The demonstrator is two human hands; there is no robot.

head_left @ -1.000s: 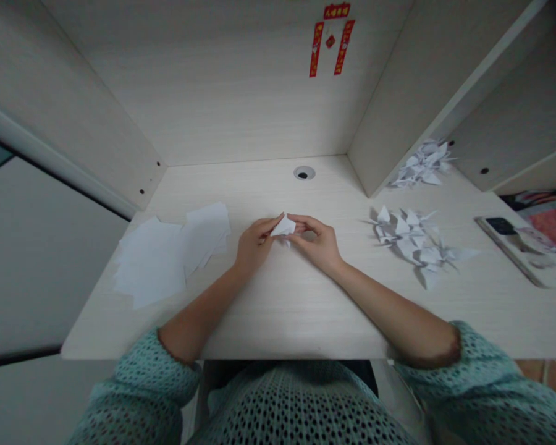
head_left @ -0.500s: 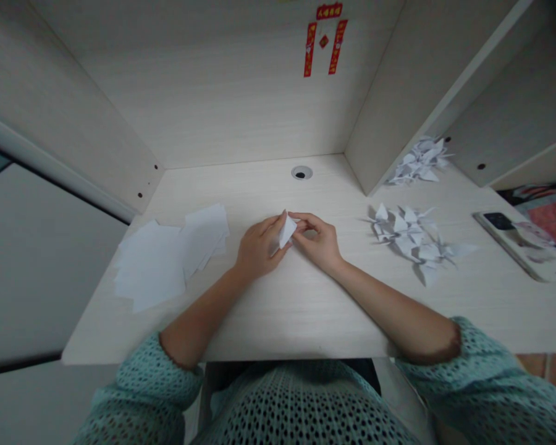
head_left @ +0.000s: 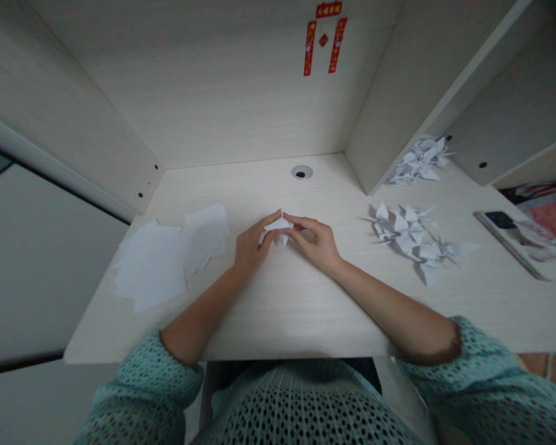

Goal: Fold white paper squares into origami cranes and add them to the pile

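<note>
A small piece of folded white paper point(head_left: 279, 224) is between my two hands, low over the middle of the desk. My left hand point(head_left: 252, 244) pinches its left side, thumb in front and fingers behind. On the other side my right hand point(head_left: 317, 241) grips it between thumb and fingertips. One paper point sticks up between the fingertips and another hangs below the thumbs. The fingers cover part of the folds.
Loose white paper sheets point(head_left: 155, 262) lie at the left on the desk point(head_left: 278, 315). To the right are folded paper cranes point(head_left: 410, 235), with another pile point(head_left: 421, 162) behind them by the upright panel point(head_left: 389, 105). A phone point(head_left: 521, 241) lies at far right.
The folded paper has turned between my hands, from a slanted triangle to a wider shape with a point below. My left hand has shifted slightly and its thumb now meets my right one.
</note>
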